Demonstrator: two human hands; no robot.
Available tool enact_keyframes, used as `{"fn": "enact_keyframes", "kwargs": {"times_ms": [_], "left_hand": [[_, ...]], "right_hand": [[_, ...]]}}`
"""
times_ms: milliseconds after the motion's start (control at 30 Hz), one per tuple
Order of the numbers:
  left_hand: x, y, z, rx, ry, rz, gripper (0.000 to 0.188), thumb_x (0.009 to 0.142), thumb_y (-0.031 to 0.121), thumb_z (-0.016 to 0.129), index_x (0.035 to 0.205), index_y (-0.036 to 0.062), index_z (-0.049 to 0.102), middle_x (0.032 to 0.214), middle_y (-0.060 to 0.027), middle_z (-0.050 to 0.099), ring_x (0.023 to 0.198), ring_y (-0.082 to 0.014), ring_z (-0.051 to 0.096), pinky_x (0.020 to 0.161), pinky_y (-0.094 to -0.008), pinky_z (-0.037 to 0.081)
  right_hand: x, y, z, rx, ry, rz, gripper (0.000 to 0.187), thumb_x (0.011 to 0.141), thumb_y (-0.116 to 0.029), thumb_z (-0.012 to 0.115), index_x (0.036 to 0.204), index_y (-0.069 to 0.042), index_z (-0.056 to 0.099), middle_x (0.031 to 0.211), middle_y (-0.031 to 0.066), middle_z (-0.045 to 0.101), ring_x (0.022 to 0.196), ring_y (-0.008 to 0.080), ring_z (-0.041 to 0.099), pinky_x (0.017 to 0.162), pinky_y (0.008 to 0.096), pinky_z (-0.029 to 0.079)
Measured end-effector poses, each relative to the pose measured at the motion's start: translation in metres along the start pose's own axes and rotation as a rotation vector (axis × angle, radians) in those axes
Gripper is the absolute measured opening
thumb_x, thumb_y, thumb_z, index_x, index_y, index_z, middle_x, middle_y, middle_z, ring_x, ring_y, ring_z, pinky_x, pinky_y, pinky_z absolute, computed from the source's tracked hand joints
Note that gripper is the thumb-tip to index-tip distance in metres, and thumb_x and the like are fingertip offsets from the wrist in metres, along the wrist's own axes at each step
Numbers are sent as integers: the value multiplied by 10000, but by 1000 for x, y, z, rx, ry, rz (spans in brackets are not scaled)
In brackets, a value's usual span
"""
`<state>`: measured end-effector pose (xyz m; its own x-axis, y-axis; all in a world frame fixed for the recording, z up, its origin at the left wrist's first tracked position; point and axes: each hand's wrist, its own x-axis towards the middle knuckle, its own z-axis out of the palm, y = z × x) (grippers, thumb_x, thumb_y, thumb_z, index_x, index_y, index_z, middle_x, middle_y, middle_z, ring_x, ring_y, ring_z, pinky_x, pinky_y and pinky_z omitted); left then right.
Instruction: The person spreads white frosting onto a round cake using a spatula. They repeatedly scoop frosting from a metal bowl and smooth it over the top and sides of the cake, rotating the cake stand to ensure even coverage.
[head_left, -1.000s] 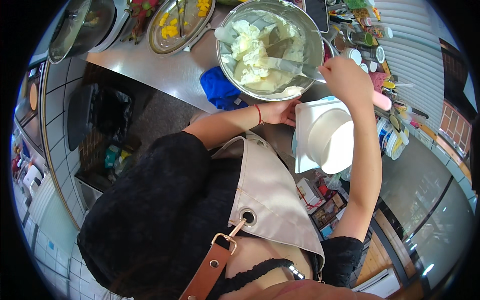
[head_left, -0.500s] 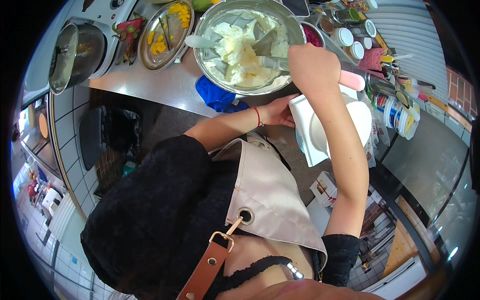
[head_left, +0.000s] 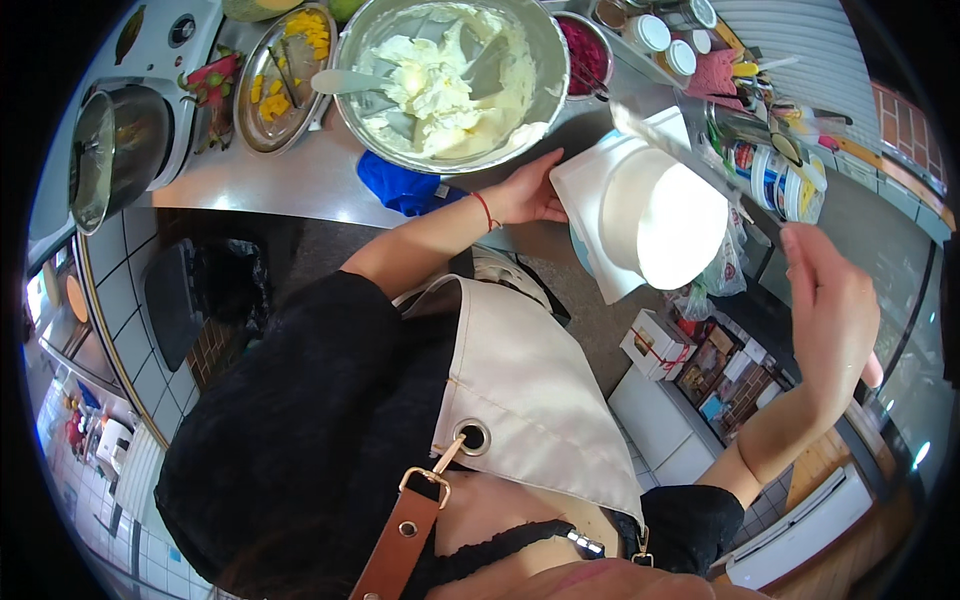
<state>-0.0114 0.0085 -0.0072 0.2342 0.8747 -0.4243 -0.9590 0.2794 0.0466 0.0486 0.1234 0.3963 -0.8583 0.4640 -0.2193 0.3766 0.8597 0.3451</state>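
Note:
A round white cake (head_left: 685, 225) stands on a square white board (head_left: 582, 180), with a pale blue edge showing beneath it. My left hand (head_left: 530, 190) touches the board's left edge, fingers apart; their tips are partly hidden. In my closed right hand (head_left: 835, 305) is an icing spatula (head_left: 690, 155), its long blade reaching over the cake's far side and its pink handle end poking out below the hand. Whether the blade touches the cake I cannot tell. Beyond my left hand is a big metal bowl (head_left: 556, 100) of white cream (head_left: 440, 90), with a pale scraper (head_left: 345, 82) in it.
A blue cloth (head_left: 400, 185) lies by the counter's front edge. Farther left are an oval tray (head_left: 243, 120) of yellow fruit cubes, a dragon fruit (head_left: 212, 80) and a glass bowl (head_left: 130, 150). A bowl of magenta fruit (head_left: 585, 55), several jars (head_left: 648, 33) and tubs stand right.
My right hand has swung from over the cream bowl to the right and nearer, bringing the spatula blade over the cake. The left hand stays at the board. The whole view has shifted slightly.

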Motion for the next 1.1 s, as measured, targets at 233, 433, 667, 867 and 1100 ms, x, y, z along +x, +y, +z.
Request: {"fn": "enact_keyframes", "kwargs": {"times_ms": [233,433,667,867,1100], "left_hand": [[8,12,-1,52,55,8,706,973,655,396,1388,90,481,1294,-141,595,1184,-294,590,1014,-445,474],[6,15,-2,56,35,62,746,976,654,383,1408,50,456,1337,-190,567,1204,-301,576,1038,-460,448],[-1,13,4,46,70,44,736,989,644,358,1424,55,439,1346,-192,568,1225,-316,574,1050,-466,441],[0,0,0,-16,90,23,670,1004,599,363,1394,67,476,1289,-176,608,1209,-341,589,1038,-490,452],[7,13,2,55,96,100,686,988,630,350,1366,79,506,1267,-147,625,1167,-330,616,997,-499,478]], "right_hand": [[-4,-23,51,-390,7,-325,134,767,-92,674,897,-103,702,760,54,566,766,208,608,673,333,469],[2,-21,54,-436,17,-425,71,745,-77,683,815,-92,678,761,47,572,776,199,611,665,314,475],[11,-17,54,-459,-33,-414,60,737,-81,686,797,-88,688,752,52,597,778,199,634,639,324,490],[16,-9,43,-298,-83,-436,181,815,-127,661,985,-132,723,755,71,583,757,226,639,626,362,505],[8,-15,52,-408,-64,-409,65,735,-87,676,799,-79,680,726,53,594,741,199,632,610,323,494]]}}
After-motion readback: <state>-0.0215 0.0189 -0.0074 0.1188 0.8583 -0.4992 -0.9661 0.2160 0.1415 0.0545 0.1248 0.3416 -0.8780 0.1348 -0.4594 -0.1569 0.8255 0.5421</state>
